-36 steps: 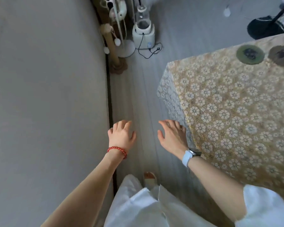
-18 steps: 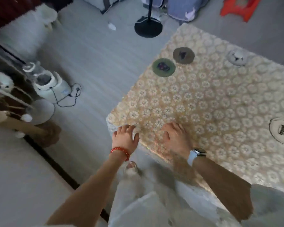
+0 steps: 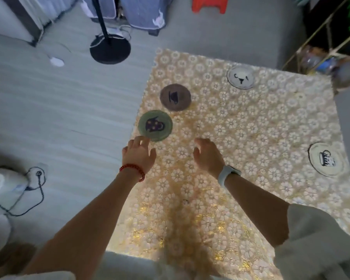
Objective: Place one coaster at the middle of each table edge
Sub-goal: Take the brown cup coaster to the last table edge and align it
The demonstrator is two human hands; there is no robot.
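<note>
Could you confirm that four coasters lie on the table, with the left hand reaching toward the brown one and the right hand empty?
Not quite: the head view shows the left hand reaching for the green coaster, fingertips at its near rim, not the brown coaster beyond it. The rest holds: four coasters lie on the table, and the right hand is empty.

Floral-clothed table (image 3: 240,128) carries 4 coasters: green (image 3: 155,125), brown (image 3: 175,97), 2 white (image 3: 240,77) (image 3: 326,159).
</note>
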